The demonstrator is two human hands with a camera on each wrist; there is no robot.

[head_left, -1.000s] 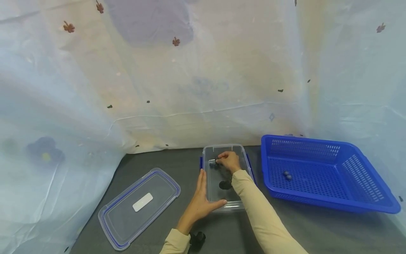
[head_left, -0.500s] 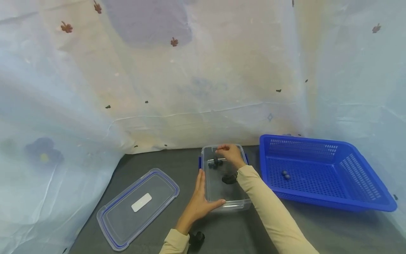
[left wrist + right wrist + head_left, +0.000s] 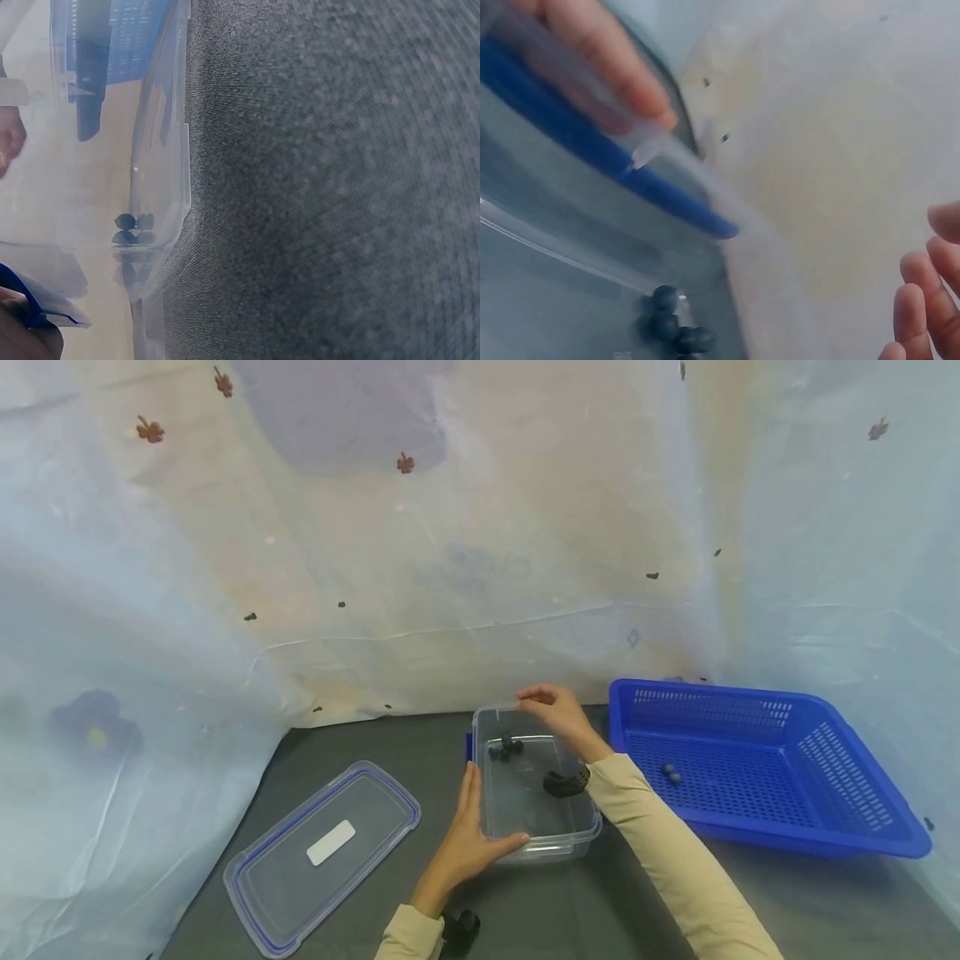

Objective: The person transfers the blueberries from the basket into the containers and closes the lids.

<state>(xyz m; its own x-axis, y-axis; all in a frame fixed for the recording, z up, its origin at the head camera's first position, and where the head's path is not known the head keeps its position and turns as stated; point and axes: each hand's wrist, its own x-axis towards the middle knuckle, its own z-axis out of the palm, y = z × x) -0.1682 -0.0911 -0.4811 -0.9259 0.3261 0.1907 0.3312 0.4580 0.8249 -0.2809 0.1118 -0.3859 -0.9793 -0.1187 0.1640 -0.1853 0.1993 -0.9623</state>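
Note:
A clear plastic box (image 3: 540, 841) with blue side latches stands uncovered on the dark cloth. Several blueberries (image 3: 506, 746) lie together near its far left part; the right wrist view shows the blueberries (image 3: 671, 322) in a small cluster. My left hand (image 3: 471, 847) rests against the box's left side, fingers straight along the wall and thumb spread over the near rim. Above the far right corner is my right hand (image 3: 561, 717), fingers loosely bent; the right wrist view shows nothing between its fingertips (image 3: 911, 304).
To the right stands a blue perforated basket (image 3: 750, 843) with a few blueberries (image 3: 672, 773) on its floor. A clear lid (image 3: 322, 860) with a blue seal and a white label lies to the left. A patterned plastic sheet (image 3: 480, 643) hangs close behind the box.
My right hand has risen from over the blueberries inside the box and moved right, toward the far right rim. The fingertips have left the berries. My left hand stays in place.

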